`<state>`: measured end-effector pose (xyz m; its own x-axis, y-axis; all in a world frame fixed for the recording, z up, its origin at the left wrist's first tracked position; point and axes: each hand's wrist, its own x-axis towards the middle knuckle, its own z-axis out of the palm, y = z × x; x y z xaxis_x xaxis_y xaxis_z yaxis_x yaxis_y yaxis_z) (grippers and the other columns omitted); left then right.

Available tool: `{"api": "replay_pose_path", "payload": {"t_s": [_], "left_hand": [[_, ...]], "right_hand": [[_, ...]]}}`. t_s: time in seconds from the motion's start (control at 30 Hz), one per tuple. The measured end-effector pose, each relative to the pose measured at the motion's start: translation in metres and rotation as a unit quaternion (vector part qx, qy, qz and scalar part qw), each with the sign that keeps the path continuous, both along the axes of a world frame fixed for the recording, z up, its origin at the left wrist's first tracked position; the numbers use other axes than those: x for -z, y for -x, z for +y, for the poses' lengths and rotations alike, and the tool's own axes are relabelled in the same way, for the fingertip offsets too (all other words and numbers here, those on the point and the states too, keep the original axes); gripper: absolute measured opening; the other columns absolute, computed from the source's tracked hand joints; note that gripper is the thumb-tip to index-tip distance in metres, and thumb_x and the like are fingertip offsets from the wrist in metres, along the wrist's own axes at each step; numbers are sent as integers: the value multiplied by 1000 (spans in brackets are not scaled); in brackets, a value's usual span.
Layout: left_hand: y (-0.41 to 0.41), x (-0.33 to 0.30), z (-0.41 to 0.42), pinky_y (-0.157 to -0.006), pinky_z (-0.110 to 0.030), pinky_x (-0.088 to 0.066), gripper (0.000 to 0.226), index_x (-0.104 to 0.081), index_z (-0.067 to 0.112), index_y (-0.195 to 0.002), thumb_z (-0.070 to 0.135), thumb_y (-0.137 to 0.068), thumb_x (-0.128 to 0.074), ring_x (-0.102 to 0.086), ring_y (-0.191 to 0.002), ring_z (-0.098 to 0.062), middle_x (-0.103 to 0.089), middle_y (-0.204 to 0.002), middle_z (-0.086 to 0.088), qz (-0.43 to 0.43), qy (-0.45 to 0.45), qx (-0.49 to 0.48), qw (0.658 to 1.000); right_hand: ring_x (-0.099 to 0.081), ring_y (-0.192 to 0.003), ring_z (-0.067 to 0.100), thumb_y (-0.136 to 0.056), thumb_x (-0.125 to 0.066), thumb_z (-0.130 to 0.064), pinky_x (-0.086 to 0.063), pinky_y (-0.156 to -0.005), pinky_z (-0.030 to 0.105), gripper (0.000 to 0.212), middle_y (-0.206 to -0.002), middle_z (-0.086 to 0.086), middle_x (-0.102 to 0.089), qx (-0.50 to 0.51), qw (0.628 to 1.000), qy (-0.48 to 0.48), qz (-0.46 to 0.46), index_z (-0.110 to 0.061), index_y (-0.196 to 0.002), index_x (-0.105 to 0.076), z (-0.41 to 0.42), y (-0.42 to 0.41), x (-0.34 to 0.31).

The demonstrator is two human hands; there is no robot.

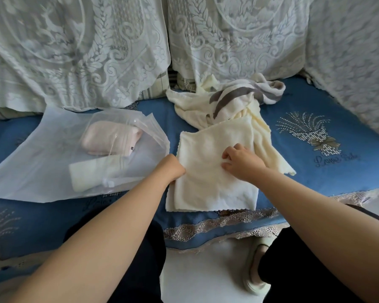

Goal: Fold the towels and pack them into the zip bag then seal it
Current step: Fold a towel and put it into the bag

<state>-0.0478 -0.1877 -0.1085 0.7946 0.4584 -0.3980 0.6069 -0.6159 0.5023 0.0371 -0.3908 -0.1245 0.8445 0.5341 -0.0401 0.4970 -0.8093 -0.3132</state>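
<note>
Cream towel (214, 171) lies flat on the blue cover (304, 154), partly folded, long axis running near-to-far, near edge at the cover's lace trim (228, 221). Its far end trails off to the right and up into a loose heap with a striped towel (245, 95).

Left hand (173, 167) sits at the towel's left edge, fingers curled under and out of sight, apparently gripping the edge; exact hold can't be told. Right hand (241, 161) is on top of the towel near its middle-right, fingers bent, tips pinching up a small fold of cloth. Both hands sit roughly halfway along the towel's length, left at the edge, right toward the other side.

Zip bag (53, 154) lies flat to the left of the towel, just beside the left hand, mouth toward the towel side. Inside: a pink folded towel (109, 138) farther back and a white folded towel (92, 171) nearer, both lying crosswise. A slider (108, 183) shows at the bag's near right corner.

Lace cushions (96, 51) stand behind. Dark trousers (140, 259) and a shoe (254, 265) below.
</note>
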Motion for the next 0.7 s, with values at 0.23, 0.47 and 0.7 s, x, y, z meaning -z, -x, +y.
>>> {"api": "replay_pose_path", "payload": {"t_s": [0.23,0.47,0.7], "left_hand": [[-2,3,4,-56,-25,-39,37,-54,26,-112,2,-86,-45,-49,-67,-14,-55,-101,-3,-136,164,-32,976],[5,11,8,-90,-30,-46,56,-40,20,-142,12,-88,-49,-52,-116,-22,-40,-142,-6,-55,45,31,997],[26,5,8,-65,-39,-58,72,-26,29,-147,3,-85,-51,-62,-85,-30,-53,-112,-10,-10,96,42,994]], "right_hand": [[-47,-111,21,-93,-51,-38,-40,-75,30,31,-123,1,-47,-5,1000,4,3,-24,-120,-51,0,-2,-1],[-48,-109,22,-93,-52,-38,-40,-76,29,31,-120,2,-48,-13,1000,4,6,-23,-120,-52,1,-4,-2],[-46,-113,23,-93,-51,-38,-40,-74,31,31,-123,3,-47,-3,1000,16,-1,-23,-120,-50,3,-1,0]]}}
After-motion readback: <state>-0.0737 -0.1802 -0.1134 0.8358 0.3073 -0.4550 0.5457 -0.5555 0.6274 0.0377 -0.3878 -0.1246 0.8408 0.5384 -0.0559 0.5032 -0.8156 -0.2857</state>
